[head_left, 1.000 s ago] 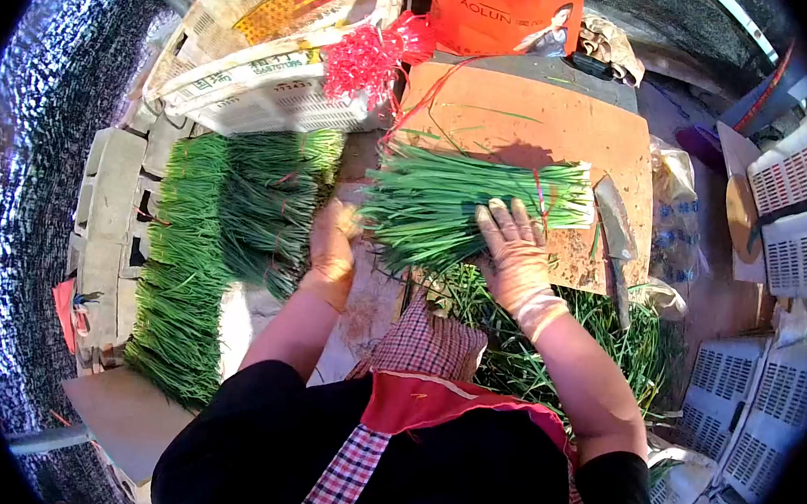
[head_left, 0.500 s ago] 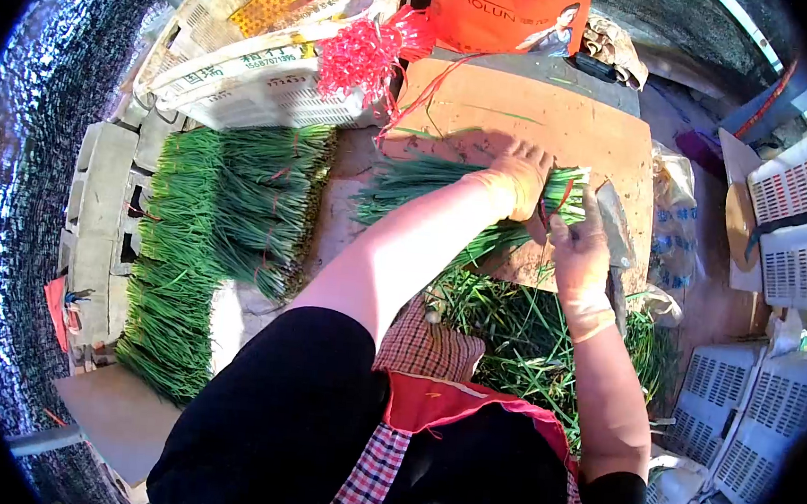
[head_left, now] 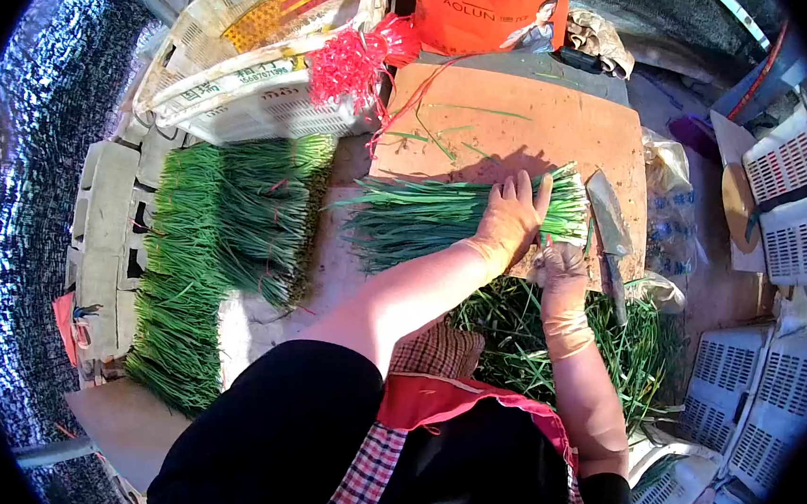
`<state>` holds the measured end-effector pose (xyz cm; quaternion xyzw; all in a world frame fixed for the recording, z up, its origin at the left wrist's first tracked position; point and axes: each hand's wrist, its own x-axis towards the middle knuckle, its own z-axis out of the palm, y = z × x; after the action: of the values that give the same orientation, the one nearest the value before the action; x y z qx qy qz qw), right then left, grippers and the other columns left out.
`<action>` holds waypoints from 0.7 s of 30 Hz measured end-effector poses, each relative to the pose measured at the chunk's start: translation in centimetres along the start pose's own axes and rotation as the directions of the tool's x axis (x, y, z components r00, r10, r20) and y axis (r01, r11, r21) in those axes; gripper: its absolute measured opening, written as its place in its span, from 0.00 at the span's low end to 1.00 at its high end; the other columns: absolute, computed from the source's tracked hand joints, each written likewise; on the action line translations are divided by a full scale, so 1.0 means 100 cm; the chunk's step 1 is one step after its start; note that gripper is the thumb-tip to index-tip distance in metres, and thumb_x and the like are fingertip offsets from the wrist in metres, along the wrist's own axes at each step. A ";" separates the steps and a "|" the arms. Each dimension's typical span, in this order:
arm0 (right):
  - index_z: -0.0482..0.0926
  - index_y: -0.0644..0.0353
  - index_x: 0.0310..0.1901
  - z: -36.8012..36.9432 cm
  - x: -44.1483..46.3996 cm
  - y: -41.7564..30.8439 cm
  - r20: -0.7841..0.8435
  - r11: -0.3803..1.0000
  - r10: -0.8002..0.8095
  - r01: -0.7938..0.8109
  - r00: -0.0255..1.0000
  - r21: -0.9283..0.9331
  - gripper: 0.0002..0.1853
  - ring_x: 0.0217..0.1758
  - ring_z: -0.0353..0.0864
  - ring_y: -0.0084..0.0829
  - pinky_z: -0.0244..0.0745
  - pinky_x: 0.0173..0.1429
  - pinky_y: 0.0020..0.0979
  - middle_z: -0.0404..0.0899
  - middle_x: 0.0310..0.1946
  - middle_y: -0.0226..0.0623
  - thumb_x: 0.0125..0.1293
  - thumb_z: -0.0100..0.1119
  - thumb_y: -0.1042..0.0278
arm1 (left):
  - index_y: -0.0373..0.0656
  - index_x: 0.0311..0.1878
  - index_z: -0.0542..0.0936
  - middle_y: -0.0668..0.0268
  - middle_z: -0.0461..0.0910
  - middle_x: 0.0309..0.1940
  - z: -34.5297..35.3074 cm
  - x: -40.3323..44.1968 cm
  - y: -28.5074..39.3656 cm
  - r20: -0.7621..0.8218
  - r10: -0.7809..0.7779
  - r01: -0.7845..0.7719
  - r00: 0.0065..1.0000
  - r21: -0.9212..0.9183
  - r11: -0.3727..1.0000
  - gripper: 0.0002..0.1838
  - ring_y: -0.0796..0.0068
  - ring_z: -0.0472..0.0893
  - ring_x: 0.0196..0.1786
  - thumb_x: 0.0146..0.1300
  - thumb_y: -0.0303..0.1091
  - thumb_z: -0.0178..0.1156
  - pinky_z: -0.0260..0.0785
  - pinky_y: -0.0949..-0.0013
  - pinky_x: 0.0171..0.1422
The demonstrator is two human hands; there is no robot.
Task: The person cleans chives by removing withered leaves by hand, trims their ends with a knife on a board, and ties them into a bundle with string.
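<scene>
A bunch of green chives point(head_left: 426, 208) lies across the orange board point(head_left: 528, 110), its pale cut ends toward the right. My gloved left hand point(head_left: 510, 218) rests on the bunch near those ends, fingers spread. At the bunch's lower edge, my gloved right hand point(head_left: 561, 269) is closed, with a bit of red tie showing at its fingertips. The cleaver point(head_left: 609, 216) lies on the board just right of the bunch, its handle toward me. Loose chives point(head_left: 520, 342) are heaped below the board.
Rows of tied chives point(head_left: 180, 263) lie at the left beside concrete blocks point(head_left: 101, 238). Red strings point(head_left: 350, 63) hang from a white crate point(head_left: 244, 112) at the upper left. An orange bag point(head_left: 484, 17) stands behind the board; white crates point(head_left: 775, 404) are stacked at the right.
My left hand has crossed from the left-hand rows onto the bunch. My right hand has moved off the bunch's top to its lower edge by the cut ends and has closed.
</scene>
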<state>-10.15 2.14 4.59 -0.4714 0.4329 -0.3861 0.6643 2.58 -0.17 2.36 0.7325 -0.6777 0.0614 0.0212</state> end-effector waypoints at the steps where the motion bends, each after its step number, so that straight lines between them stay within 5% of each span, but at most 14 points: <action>1: 0.75 0.59 0.31 0.006 0.002 -0.018 0.031 0.999 0.037 -0.037 0.999 -0.011 0.09 0.22 0.70 0.17 0.68 0.29 0.21 0.75 0.23 0.27 0.70 0.50 0.70 | 0.38 0.71 0.55 0.42 0.66 0.61 0.001 -0.003 -0.001 -0.024 0.033 -0.032 0.999 0.032 0.999 0.39 0.50 0.69 0.62 0.56 0.38 0.55 0.63 0.52 0.62; 3: 0.75 0.60 0.31 0.011 0.008 -0.024 0.195 0.955 -0.111 0.159 0.974 -0.251 0.07 0.23 0.68 0.17 0.66 0.28 0.21 0.74 0.23 0.26 0.69 0.50 0.74 | 0.37 0.71 0.54 0.42 0.64 0.63 0.005 -0.006 -0.004 -0.095 0.037 -0.040 0.995 -0.025 0.999 0.40 0.49 0.68 0.62 0.57 0.40 0.55 0.62 0.52 0.62; 6: 0.76 0.61 0.33 0.000 0.005 -0.035 0.281 0.943 0.033 0.063 0.959 -0.326 0.06 0.26 0.68 0.17 0.67 0.31 0.21 0.73 0.24 0.26 0.65 0.50 0.81 | 0.37 0.72 0.49 0.41 0.61 0.64 -0.007 -0.006 -0.002 -0.121 0.045 -0.047 0.992 -0.011 0.999 0.49 0.47 0.66 0.64 0.50 0.43 0.62 0.60 0.51 0.65; 7: 0.76 0.61 0.33 -0.008 0.006 -0.038 0.319 0.923 0.100 0.032 0.942 -0.384 0.06 0.27 0.69 0.17 0.68 0.33 0.21 0.73 0.24 0.26 0.63 0.51 0.82 | 0.36 0.73 0.42 0.39 0.55 0.67 -0.014 -0.004 -0.003 0.089 0.071 -0.071 0.994 -0.001 0.997 0.62 0.43 0.62 0.67 0.39 0.44 0.70 0.56 0.50 0.68; 9: 0.81 0.60 0.36 -0.032 0.005 0.002 0.452 0.976 -0.007 0.104 0.892 -0.192 0.07 0.35 0.76 0.24 0.73 0.41 0.26 0.79 0.31 0.29 0.57 0.59 0.83 | 0.34 0.72 0.37 0.39 0.52 0.68 -0.026 0.012 -0.024 0.348 0.214 -0.156 0.913 -0.189 0.970 0.71 0.43 0.60 0.69 0.31 0.45 0.75 0.53 0.47 0.70; 10: 0.82 0.60 0.37 -0.032 -0.002 -0.009 0.556 0.893 -0.033 0.274 0.830 -0.357 0.08 0.39 0.78 0.26 0.74 0.44 0.29 0.80 0.34 0.31 0.56 0.60 0.82 | 0.29 0.71 0.37 0.40 0.49 0.70 -0.044 0.025 -0.032 0.478 0.209 -0.016 0.853 -0.377 0.926 0.72 0.45 0.59 0.69 0.29 0.44 0.76 0.53 0.51 0.72; 11: 0.82 0.59 0.38 -0.031 -0.014 -0.027 0.656 0.759 -0.021 0.439 0.755 -0.481 0.09 0.42 0.79 0.29 0.75 0.48 0.32 0.82 0.37 0.33 0.56 0.61 0.82 | 0.26 0.70 0.40 0.40 0.52 0.68 -0.033 0.046 -0.048 0.276 0.336 -0.139 0.900 -0.549 0.824 0.72 0.46 0.58 0.70 0.28 0.47 0.77 0.52 0.60 0.74; 12: 0.83 0.58 0.40 -0.030 -0.021 -0.038 0.656 0.796 -0.125 0.470 0.744 -0.382 0.09 0.45 0.81 0.32 0.74 0.51 0.34 0.83 0.40 0.37 0.56 0.62 0.80 | 0.25 0.70 0.41 0.39 0.54 0.68 -0.043 0.055 -0.049 0.279 0.280 -0.044 0.919 -0.633 0.773 0.72 0.45 0.57 0.70 0.28 0.48 0.78 0.52 0.64 0.74; 13: 0.83 0.57 0.43 -0.040 -0.017 -0.044 0.610 0.745 -0.242 0.547 0.755 -0.382 0.11 0.47 0.81 0.33 0.75 0.52 0.34 0.82 0.41 0.39 0.59 0.62 0.76 | 0.25 0.70 0.43 0.38 0.55 0.67 -0.053 0.061 -0.046 0.284 0.219 0.050 0.933 -0.706 0.706 0.72 0.45 0.56 0.71 0.27 0.50 0.78 0.52 0.67 0.74; 15: 0.82 0.57 0.44 -0.076 0.007 -0.041 0.065 0.841 -0.145 0.158 0.987 -0.518 0.10 0.47 0.81 0.40 0.74 0.54 0.37 0.82 0.41 0.44 0.61 0.60 0.71 | 0.27 0.70 0.43 0.35 0.51 0.68 -0.063 0.061 -0.019 0.417 0.235 -0.015 0.878 -0.467 0.884 0.76 0.43 0.55 0.72 0.24 0.55 0.79 0.53 0.58 0.73; 17: 0.79 0.56 0.51 -0.116 0.042 -0.018 -0.080 0.149 -0.248 -0.043 0.965 -0.988 0.15 0.49 0.80 0.46 0.74 0.55 0.42 0.81 0.43 0.48 0.62 0.58 0.65 | 0.30 0.71 0.42 0.36 0.48 0.69 -0.051 0.049 0.008 0.414 0.122 0.006 0.902 -0.295 0.956 0.77 0.40 0.56 0.71 0.23 0.57 0.80 0.54 0.49 0.71; 19: 0.74 0.56 0.57 -0.102 0.055 -0.026 -0.262 -0.093 0.030 -0.258 0.965 -0.962 0.22 0.51 0.79 0.50 0.73 0.56 0.44 0.79 0.47 0.52 0.60 0.57 0.61 | 0.32 0.72 0.38 0.37 0.44 0.71 -0.052 0.049 0.013 0.490 0.123 0.010 0.863 -0.259 0.966 0.79 0.39 0.52 0.72 0.24 0.60 0.79 0.54 0.42 0.69; 21: 0.68 0.58 0.62 -0.107 0.078 -0.008 -0.251 -0.092 0.042 -0.246 0.967 -0.965 0.28 0.54 0.78 0.48 0.73 0.56 0.43 0.76 0.52 0.53 0.60 0.58 0.60 | 0.35 0.73 0.40 0.38 0.45 0.71 -0.047 0.050 0.015 0.449 0.029 0.065 0.893 -0.193 0.979 0.77 0.40 0.54 0.71 0.24 0.58 0.79 0.57 0.41 0.67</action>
<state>-17.74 -8.39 1.75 -0.7280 0.6694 0.0962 0.1121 1.13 -4.74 7.58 0.7271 -0.6600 -0.1791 -0.0608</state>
